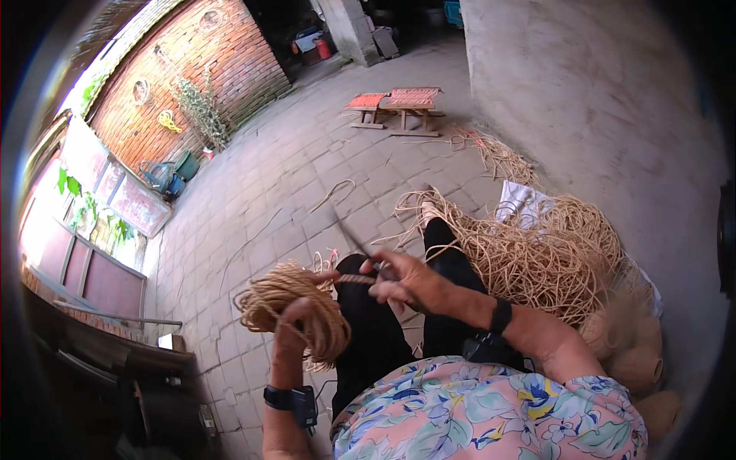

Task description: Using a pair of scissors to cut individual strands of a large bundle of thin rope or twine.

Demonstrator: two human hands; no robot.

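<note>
My left hand is wrapped round a thick bundle of tan cord, which hangs over my left knee. From it a short twisted length of cord runs across to my right hand. The fingers of my right hand are closed on a dark pointed tool, which looks like scissors. Its blade points up and away to the left. Whether the right fingers also pinch the end of the cord is hard to make out. Part of the tool's grip is hidden in the hand.
A large tangled heap of tan cord lies to the right of my legs, with white cloth beside it. Loose strands lie on the paved floor. Two low red-topped stools stand ahead. A plastered wall rises at the right.
</note>
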